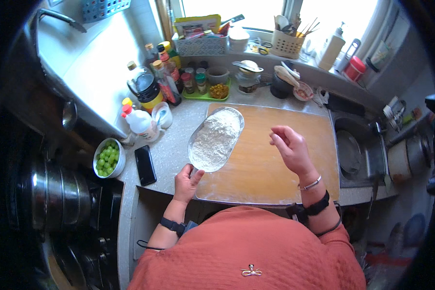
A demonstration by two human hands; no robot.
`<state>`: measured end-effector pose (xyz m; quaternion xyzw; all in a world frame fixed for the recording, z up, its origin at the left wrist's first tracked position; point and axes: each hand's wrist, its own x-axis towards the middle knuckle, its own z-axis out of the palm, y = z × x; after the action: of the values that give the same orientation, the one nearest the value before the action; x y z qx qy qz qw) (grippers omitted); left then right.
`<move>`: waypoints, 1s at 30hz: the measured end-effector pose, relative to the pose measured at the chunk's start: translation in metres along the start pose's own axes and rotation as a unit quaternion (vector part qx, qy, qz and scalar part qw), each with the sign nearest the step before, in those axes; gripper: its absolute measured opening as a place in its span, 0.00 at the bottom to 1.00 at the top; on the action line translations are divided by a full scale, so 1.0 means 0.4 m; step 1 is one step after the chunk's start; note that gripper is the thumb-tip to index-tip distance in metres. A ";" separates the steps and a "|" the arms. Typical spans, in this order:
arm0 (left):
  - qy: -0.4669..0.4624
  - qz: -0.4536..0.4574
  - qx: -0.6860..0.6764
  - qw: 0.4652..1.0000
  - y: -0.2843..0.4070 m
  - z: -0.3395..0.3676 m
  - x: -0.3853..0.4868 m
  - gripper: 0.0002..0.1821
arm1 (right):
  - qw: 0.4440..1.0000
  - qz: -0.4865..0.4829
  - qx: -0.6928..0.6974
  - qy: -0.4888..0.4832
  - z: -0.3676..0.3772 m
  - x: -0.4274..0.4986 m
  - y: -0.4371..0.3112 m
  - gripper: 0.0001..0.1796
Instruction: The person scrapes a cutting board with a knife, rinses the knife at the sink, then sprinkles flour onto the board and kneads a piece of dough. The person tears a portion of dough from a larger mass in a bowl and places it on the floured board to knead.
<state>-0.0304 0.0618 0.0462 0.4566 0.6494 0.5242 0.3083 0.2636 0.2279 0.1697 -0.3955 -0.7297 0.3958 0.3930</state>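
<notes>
My left hand [187, 183] grips the near end of a clear oblong container [194, 136] heaped with white flour [217, 137]. The container is over the left part of a large wooden board [261, 181], whose surface carries a thin dusting of white powder. My right hand [289, 146] hovers above the board's right half. Its fingers are curled in towards the thumb, and whether a pinch of something is between them cannot be made out.
On the left are a bowl of green grapes [108, 158], a black phone [145, 165], a white jug [141, 123] and several sauce bottles [163, 79]. Behind the board stand a green spice tray [194, 96], a glass jar [248, 81] and a black utensil pot [282, 86]. A sink [366, 174] lies right.
</notes>
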 end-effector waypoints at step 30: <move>-0.076 -0.007 0.237 0.969 0.141 0.050 0.000 0.23 | 0.990 0.017 -0.135 -0.037 0.140 0.089 0.036 0.12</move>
<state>0.0022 0.0717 0.0952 0.5507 0.7328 0.3172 0.2434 0.2041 0.2500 0.1450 -0.4422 -0.7837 0.3147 0.3021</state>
